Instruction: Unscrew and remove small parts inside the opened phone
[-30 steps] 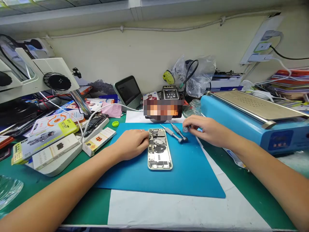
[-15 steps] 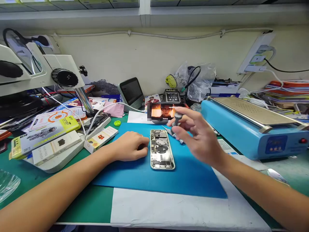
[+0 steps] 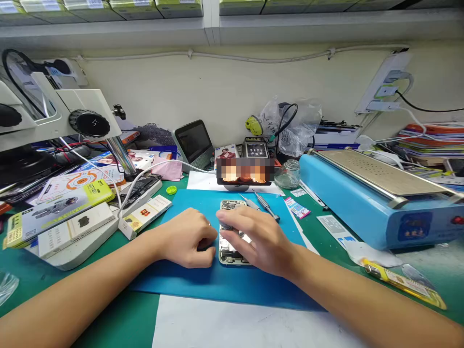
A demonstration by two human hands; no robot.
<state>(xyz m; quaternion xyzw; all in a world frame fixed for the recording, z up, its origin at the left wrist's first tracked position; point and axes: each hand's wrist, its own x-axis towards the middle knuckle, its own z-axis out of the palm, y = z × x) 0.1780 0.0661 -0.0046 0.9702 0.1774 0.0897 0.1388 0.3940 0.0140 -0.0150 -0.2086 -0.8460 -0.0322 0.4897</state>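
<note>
From here, over the blue mat, the right hand hovers; the left hand curls inward just beside the opened phone lying there, probably light, stiff, fragile inside, best held by its edges. The right grip pinches a grey tool.

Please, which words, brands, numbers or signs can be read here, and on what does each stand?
"BATTERY", apparently, on the yellow-and-grey box; its letters are slightly blurred.
Black knob: a white sign, too unclear to quote.
Too small or blurred to read: any markings on the opened phone, white cartons, blue machine and pink-edged label.
</note>
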